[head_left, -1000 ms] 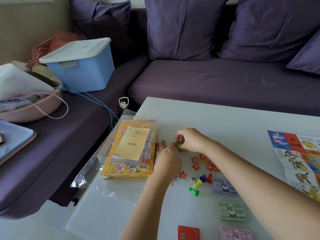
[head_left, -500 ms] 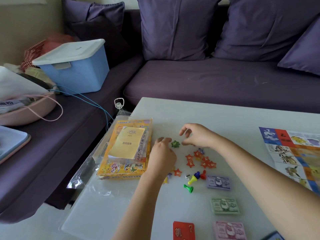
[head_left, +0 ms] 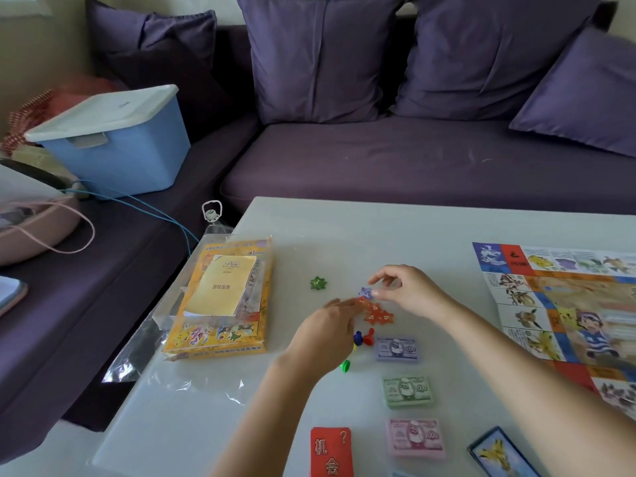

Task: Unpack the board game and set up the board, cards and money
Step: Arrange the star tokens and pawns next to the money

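White glass-topped table, centre of frame: the person's right hand pinches a small blue star-shaped plastic token by its edge, thumb against curled fingers, just above a heap of red star-shaped plastic tokens. The left hand, fingers straight and loosely spread, touches the heap's left side. A lone green star-shaped plastic token lies apart, up and to the left.

The unfolded paper game board covers the right edge. Three banded stacks of paper play money run down the lower centre, with a red card deck at the bottom edge.

The step appears to be sorting the stars by colour. It would go best with a light pinch that lifts the blue piece straight clear. The left fingertips should stay flat on the red heap so nothing scatters. The left wrist sits close over the small plastic pawns, so a low sweep could knock them.
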Available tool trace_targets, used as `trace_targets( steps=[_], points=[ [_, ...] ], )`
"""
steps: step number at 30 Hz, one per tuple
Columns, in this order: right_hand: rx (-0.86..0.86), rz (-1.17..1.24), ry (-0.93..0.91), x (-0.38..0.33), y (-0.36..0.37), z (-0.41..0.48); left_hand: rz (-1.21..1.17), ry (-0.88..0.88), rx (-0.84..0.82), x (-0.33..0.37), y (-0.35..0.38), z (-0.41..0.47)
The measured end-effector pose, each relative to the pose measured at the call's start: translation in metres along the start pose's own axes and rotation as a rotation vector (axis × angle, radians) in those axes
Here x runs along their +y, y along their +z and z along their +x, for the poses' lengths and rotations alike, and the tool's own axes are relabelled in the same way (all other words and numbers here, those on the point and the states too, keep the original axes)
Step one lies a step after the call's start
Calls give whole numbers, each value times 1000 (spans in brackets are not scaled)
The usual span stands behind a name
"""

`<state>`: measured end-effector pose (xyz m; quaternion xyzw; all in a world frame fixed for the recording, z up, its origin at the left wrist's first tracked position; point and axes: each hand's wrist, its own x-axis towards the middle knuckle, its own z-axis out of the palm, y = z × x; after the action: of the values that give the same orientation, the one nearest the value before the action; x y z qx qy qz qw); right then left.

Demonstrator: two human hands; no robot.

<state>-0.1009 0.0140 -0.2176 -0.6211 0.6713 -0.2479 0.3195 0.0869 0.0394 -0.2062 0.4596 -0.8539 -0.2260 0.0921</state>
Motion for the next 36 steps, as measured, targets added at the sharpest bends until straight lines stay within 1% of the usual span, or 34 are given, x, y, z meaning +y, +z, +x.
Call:
trace_targets(
  steps=[8,13,17,20,24,26,28,30,32,33,36],
  points=[
    [76,14,54,0,7,14,-46,-107,-8,-2,-10,-16],
    [114,24,89,0,3,23,-38,-163,100,-12,-27,-26],
    [124,-16,72,-4,6,27,-47,-254,127,-30,-40,-35],
    [115,-16,59,-9,11,32,-39,-287,109,-38,-43,-39],
    [115,29,88,-18,16,34,-15,-327,52,-40,-46,-41],
    [136,62,31,-26,21,24,3,-332,27,-41,-48,-42],
    [73,4,-128,-41,27,9,23,-336,16,-41,-49,-44],
    [-85,-72,-279,-61,36,-6,41,-351,10,-41,-50,-45],
    [-248,-137,-335,-74,48,-11,44,-371,-1,-41,-51,-46],
    [-302,-173,-344,-78,54,-11,51,-379,-10,-41,-52,-47],
    [-344,-268,-357,-84,65,-10,91,-372,-79,-35,-54,-50]
  ],
)
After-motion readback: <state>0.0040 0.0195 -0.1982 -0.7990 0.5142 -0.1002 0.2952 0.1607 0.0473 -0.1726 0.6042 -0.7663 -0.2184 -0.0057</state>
